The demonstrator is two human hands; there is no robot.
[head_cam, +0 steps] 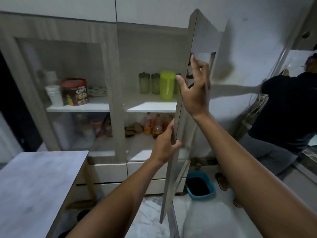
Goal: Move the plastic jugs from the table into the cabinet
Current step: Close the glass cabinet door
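While the cabinet door [181,107] stands swung out edge-on toward the camera, both hands are on it. Left hand [165,143] grip clamped on the door's edge low down, fingers wrapped round it. Right hand [193,90] higher up, grip apart, fingers spread, thumb on the near edge, palm against the outer face. Plastic jugs: bright green jug [167,85] on the cabinet's [118,83] upper right shelf, two darker green ones [144,82] just beside it to the left. Tabletop [34,186] at lower left, well apart from both hands.
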